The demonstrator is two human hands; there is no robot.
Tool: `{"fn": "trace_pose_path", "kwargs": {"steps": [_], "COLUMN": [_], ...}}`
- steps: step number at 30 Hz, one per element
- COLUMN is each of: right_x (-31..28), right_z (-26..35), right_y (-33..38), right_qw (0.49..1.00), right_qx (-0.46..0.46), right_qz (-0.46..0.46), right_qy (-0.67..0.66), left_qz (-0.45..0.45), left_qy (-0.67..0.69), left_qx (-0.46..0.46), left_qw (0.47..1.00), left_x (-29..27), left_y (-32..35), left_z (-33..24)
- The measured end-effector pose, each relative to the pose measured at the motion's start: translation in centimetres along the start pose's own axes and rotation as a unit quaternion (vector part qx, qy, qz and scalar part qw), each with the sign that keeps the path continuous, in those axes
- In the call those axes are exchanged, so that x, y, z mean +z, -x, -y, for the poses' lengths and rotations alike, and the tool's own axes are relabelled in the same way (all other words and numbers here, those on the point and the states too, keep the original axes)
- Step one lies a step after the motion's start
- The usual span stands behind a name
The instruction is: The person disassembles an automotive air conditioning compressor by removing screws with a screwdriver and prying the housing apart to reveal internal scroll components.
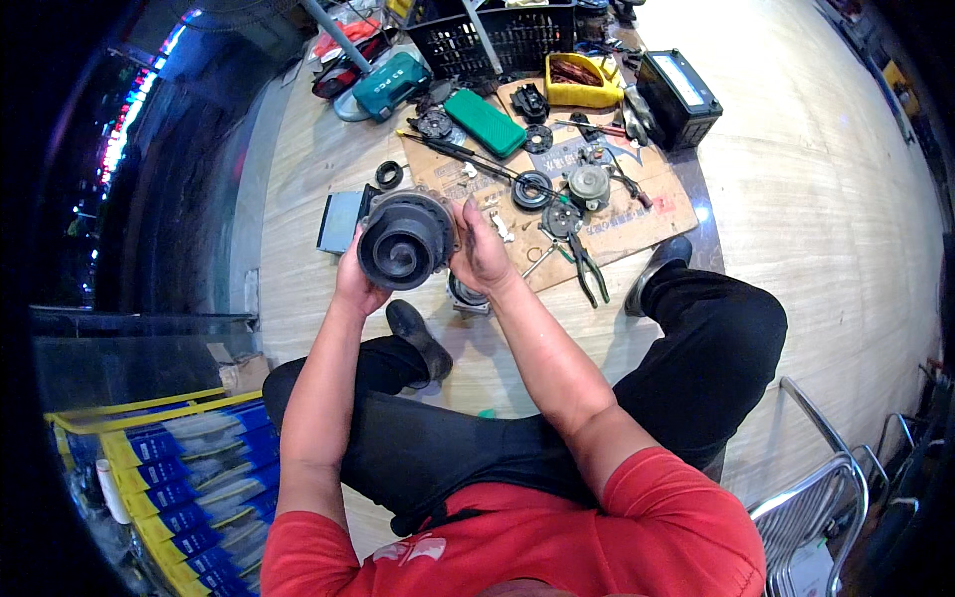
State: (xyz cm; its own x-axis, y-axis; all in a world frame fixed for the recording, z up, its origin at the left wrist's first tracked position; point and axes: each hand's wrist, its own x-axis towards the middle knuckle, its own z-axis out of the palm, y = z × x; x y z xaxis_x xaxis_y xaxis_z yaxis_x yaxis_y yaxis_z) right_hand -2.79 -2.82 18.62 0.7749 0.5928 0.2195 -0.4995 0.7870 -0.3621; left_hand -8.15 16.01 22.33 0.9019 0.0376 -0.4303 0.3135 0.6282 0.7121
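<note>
Both my hands hold a round dark compressor housing (386,245) up above the floor, with a spiral showing inside its open end. My left hand (356,277) grips its lower left side, the fingers partly hidden behind it. At its right edge my right hand (483,247) supports the flange, palm turned inward and some fingers out of sight. Below the right hand, a metal part (468,295) is partly covered. On the cardboard beyond lie a black ring pulley (532,190), a silver round motor-like unit (589,185) and green-handled pliers (589,267).
A cardboard sheet (662,189) carries several parts and a green case (484,123). Behind it stand a black crate (492,42), a yellow container (587,90) and a black battery (680,98). A grey box (340,221) sits at left, a metal chair (816,488) at lower right.
</note>
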Motion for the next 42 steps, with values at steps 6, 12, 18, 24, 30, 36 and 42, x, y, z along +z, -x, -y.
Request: {"fn": "trace_pose_path", "kwargs": {"steps": [6,12,18,24,30,36,42], "right_x": [-0.5,-1.3,-2.2,-2.8,-2.4,-3.4,-3.5], "right_z": [-0.3,-0.8,-1.4,-1.6,-1.5,-2.1,-2.2], "right_y": [0.1,0.5,0.5,0.5,0.7,0.6,0.6], "right_qw": [0.999,0.992,0.985,0.987,0.983,0.980,0.977], "right_qx": [0.014,0.055,0.081,0.084,0.090,0.090,0.099], "right_qz": [-0.042,-0.073,-0.095,-0.057,-0.062,-0.071,-0.054], "right_qy": [-0.008,-0.082,-0.121,-0.123,-0.150,-0.161,-0.182], "left_qz": [0.039,0.019,0.029,0.007,-0.008,-0.039,-0.061], "left_qy": [0.008,0.015,-0.001,-0.022,-0.047,-0.079,-0.084], "left_qx": [0.013,-0.001,0.000,0.014,0.035,0.064,0.049], "left_qw": [0.999,1.000,1.000,1.000,0.998,0.994,0.993], "left_x": [0.2,1.1,1.5,1.6,0.8,1.2,1.1], "left_y": [-0.1,0.1,0.3,0.1,-0.4,-0.7,-0.9], "left_z": [0.0,0.2,0.2,0.4,0.7,1.2,1.1]}}
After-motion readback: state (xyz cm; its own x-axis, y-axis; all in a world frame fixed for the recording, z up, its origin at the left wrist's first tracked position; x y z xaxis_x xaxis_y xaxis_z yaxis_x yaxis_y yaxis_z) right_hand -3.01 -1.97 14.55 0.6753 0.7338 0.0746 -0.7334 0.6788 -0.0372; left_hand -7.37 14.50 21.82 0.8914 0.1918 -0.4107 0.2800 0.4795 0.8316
